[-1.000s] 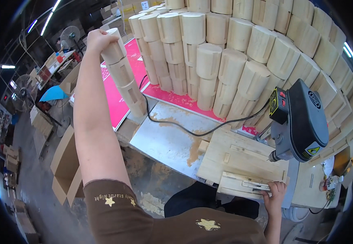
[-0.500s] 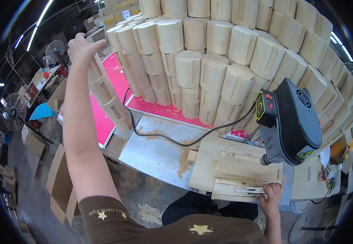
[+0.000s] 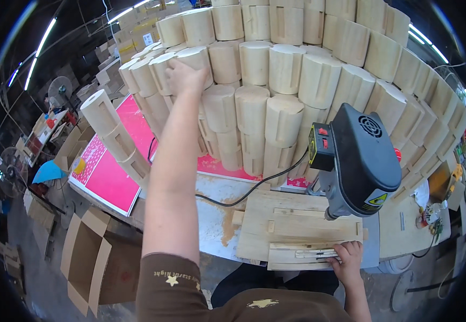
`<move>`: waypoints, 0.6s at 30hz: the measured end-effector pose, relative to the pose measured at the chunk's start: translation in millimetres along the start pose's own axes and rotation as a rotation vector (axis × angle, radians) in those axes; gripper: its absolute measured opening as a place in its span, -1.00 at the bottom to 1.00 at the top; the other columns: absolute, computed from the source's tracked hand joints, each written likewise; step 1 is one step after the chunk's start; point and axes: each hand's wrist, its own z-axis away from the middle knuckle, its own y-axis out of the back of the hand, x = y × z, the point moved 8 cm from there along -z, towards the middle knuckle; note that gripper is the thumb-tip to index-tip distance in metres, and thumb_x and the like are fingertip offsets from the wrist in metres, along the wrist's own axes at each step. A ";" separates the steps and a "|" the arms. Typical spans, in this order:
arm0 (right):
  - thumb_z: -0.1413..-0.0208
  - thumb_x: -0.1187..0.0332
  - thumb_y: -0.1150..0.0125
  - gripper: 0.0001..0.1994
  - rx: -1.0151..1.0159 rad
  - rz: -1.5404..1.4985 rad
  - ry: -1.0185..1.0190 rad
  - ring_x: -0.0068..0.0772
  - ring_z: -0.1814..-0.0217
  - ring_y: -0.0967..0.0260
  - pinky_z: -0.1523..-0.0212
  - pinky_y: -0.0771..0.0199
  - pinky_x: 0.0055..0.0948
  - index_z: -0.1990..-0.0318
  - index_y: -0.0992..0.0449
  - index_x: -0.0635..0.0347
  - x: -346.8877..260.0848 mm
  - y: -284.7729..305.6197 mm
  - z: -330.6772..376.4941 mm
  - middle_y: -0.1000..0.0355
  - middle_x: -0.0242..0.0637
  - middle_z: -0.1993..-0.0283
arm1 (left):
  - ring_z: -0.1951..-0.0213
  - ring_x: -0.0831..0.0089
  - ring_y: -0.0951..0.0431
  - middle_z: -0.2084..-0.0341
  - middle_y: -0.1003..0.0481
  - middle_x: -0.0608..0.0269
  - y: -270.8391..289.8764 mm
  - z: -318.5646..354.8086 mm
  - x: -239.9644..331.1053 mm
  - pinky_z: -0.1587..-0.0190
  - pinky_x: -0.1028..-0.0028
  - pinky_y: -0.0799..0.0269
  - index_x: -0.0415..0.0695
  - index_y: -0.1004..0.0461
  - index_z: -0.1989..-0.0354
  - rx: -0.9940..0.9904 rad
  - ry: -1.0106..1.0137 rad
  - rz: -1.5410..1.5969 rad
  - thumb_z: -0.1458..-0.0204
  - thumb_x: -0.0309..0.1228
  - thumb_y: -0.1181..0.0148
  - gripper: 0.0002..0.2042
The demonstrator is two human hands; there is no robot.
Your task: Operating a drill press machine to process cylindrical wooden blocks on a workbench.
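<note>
My left hand (image 3: 183,75) reaches up and forward and grips a pale wooden cylinder (image 3: 203,53) at the top left of a tall wall of stacked wooden cylinders (image 3: 286,70). To its left, a separate leaning column of cylinders (image 3: 116,137) stands untouched. My right hand (image 3: 346,258) is low at the table's near edge. Its fingers are curled on the front of a flat wooden jig (image 3: 292,225) under a dark grey bench drill press (image 3: 359,155).
The jig lies on a dusty metal-topped worktable (image 3: 211,225), with a black cable (image 3: 243,198) running across it. A pink sheet (image 3: 109,177) lies under the stacks at left. An open cardboard box (image 3: 91,263) stands on the floor below left. Fans and clutter fill the far left.
My left hand has left the top of the separate left column and moved right onto a cylinder in the main stack. My right hand has stayed on the jig.
</note>
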 end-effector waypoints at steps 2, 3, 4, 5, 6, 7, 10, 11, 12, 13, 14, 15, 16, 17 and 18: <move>0.42 0.35 -0.38 -0.59 0.001 -0.007 -0.003 -0.16 0.21 -0.25 0.08 -0.13 -0.15 0.27 -0.45 0.08 1.3 -0.2 1.0 -0.35 -0.31 0.34 | -0.03 0.00 -0.31 0.04 -0.27 -0.08 -4.1 9.0 -8.9 -0.05 0.21 -0.32 -0.26 -0.18 0.06 0.154 0.057 0.055 0.37 -0.17 -0.38 -0.29; 0.42 0.35 -0.38 -0.59 0.004 -0.013 0.007 -0.17 0.21 -0.25 0.08 -0.13 -0.15 0.27 -0.45 0.08 1.1 -0.6 1.0 -0.35 -0.31 0.34 | -0.03 0.00 -0.31 0.04 -0.27 -0.08 -11.0 7.5 -12.8 -0.05 0.21 -0.32 -0.26 -0.18 0.06 0.155 0.053 0.059 0.37 -0.17 -0.38 -0.29; 0.42 0.35 -0.38 -0.59 0.005 -0.018 0.011 -0.17 0.22 -0.24 0.08 -0.13 -0.15 0.27 -0.45 0.08 1.5 -1.1 2.0 -0.35 -0.32 0.34 | -0.02 0.00 -0.32 0.05 -0.27 -0.09 -13.2 8.9 -15.8 -0.05 0.21 -0.32 -0.28 -0.17 0.03 0.192 0.071 0.112 0.36 -0.18 -0.37 -0.28; 0.42 0.35 -0.38 -0.59 0.009 -0.016 0.007 -0.17 0.22 -0.24 0.08 -0.13 -0.15 0.27 -0.45 0.08 2.6 -1.2 2.5 -0.35 -0.32 0.34 | -0.01 0.00 -0.33 0.06 -0.27 -0.10 -13.0 9.5 -18.9 -0.05 0.20 -0.31 -0.29 -0.16 0.01 0.230 0.088 0.163 0.36 -0.18 -0.36 -0.27; 0.42 0.34 -0.38 -0.59 0.017 -0.011 0.019 -0.17 0.22 -0.24 0.08 -0.13 -0.15 0.27 -0.45 0.07 2.2 -1.0 2.3 -0.35 -0.32 0.34 | -0.01 0.00 -0.33 0.06 -0.27 -0.10 -13.0 9.0 -20.3 -0.05 0.20 -0.31 -0.29 -0.16 0.01 0.230 0.084 0.166 0.36 -0.18 -0.36 -0.27; 0.43 0.34 -0.38 -0.59 0.023 -0.005 0.029 -0.18 0.22 -0.24 0.08 -0.13 -0.15 0.27 -0.45 0.07 1.9 -0.6 2.9 -0.35 -0.32 0.34 | 0.01 -0.02 -0.34 0.06 -0.28 -0.11 -13.8 10.5 -19.1 -0.06 0.20 -0.30 -0.31 -0.16 -0.02 0.208 0.051 0.245 0.36 -0.19 -0.36 -0.24; 0.43 0.35 -0.38 -0.60 0.029 -0.024 0.029 -0.18 0.21 -0.24 0.08 -0.13 -0.16 0.28 -0.46 0.07 0.7 0.6 1.9 -0.34 -0.33 0.34 | 0.01 0.03 -0.37 0.05 -0.31 -0.11 0.6 17.3 -19.3 -0.06 0.23 -0.30 -0.33 -0.17 -0.07 0.264 -0.058 0.368 0.31 -0.23 -0.36 -0.25; 0.43 0.35 -0.38 -0.60 0.030 -0.026 0.026 -0.18 0.21 -0.24 0.08 -0.13 -0.16 0.28 -0.46 0.07 0.3 1.2 1.8 -0.34 -0.33 0.34 | 0.01 0.09 -0.39 0.03 -0.33 -0.10 12.3 24.9 -16.1 -0.05 0.26 -0.30 -0.33 -0.18 -0.09 0.341 -0.129 0.412 0.26 -0.27 -0.35 -0.28; 0.42 0.35 -0.37 -0.61 0.029 -0.031 0.027 -0.18 0.21 -0.24 0.07 -0.12 -0.16 0.28 -0.46 0.07 -0.8 1.8 1.4 -0.34 -0.33 0.33 | 0.01 0.09 -0.39 0.03 -0.33 -0.10 20.0 32.4 -20.4 -0.05 0.26 -0.30 -0.33 -0.18 -0.09 0.341 -0.130 0.410 0.26 -0.27 -0.35 -0.28; 0.42 0.35 -0.37 -0.62 0.028 -0.037 0.017 -0.18 0.21 -0.25 0.06 -0.12 -0.16 0.29 -0.47 0.08 0.5 2.8 2.3 -0.34 -0.33 0.32 | 0.03 0.18 -0.43 0.05 -0.37 -0.07 42.2 54.5 -9.7 -0.03 0.34 -0.33 -0.35 -0.20 -0.09 0.326 -0.201 0.640 0.20 -0.27 -0.34 -0.31; 0.42 0.35 -0.37 -0.62 0.028 -0.038 0.006 -0.18 0.21 -0.25 0.06 -0.12 -0.16 0.29 -0.47 0.08 1.4 3.0 3.2 -0.34 -0.33 0.32 | 0.06 0.27 -0.46 0.07 -0.42 -0.04 60.9 75.2 -4.5 0.00 0.42 -0.35 -0.36 -0.22 -0.10 0.308 -0.270 0.872 0.14 -0.28 -0.33 -0.35; 0.41 0.35 -0.37 -0.62 0.045 -0.014 0.018 -0.18 0.19 -0.24 0.05 -0.12 -0.16 0.29 -0.47 0.08 -0.3 4.8 4.2 -0.34 -0.32 0.32 | 0.06 0.27 -0.46 0.07 -0.42 -0.04 70.5 88.3 -9.9 0.00 0.42 -0.35 -0.36 -0.22 -0.10 0.297 -0.269 0.871 0.14 -0.28 -0.33 -0.35; 0.40 0.36 -0.36 -0.63 0.059 0.000 0.043 -0.18 0.18 -0.24 0.04 -0.11 -0.15 0.29 -0.47 0.08 -3.1 7.1 5.4 -0.33 -0.31 0.31 | 0.05 0.34 -0.46 0.05 -0.42 0.01 86.7 101.1 -16.5 0.00 0.44 -0.35 -0.35 -0.21 -0.11 0.237 -0.337 0.984 0.07 -0.34 -0.27 -0.42; 0.40 0.36 -0.36 -0.63 0.052 0.000 0.035 -0.18 0.18 -0.24 0.04 -0.11 -0.15 0.29 -0.47 0.08 -3.3 8.9 6.7 -0.33 -0.31 0.31 | 0.04 0.41 -0.45 0.04 -0.42 0.05 96.1 116.5 -19.5 0.00 0.46 -0.35 -0.34 -0.21 -0.13 0.162 -0.400 1.105 -0.01 -0.41 -0.20 -0.48; 0.40 0.35 -0.38 -0.60 0.044 0.034 0.019 -0.18 0.15 -0.23 0.02 -0.10 -0.14 0.26 -0.47 0.06 -2.5 10.9 9.5 -0.32 -0.31 0.30 | 0.04 0.41 -0.45 0.04 -0.42 0.05 108.8 138.6 -21.9 0.00 0.46 -0.35 -0.34 -0.21 -0.13 0.148 -0.392 1.103 -0.01 -0.41 -0.20 -0.48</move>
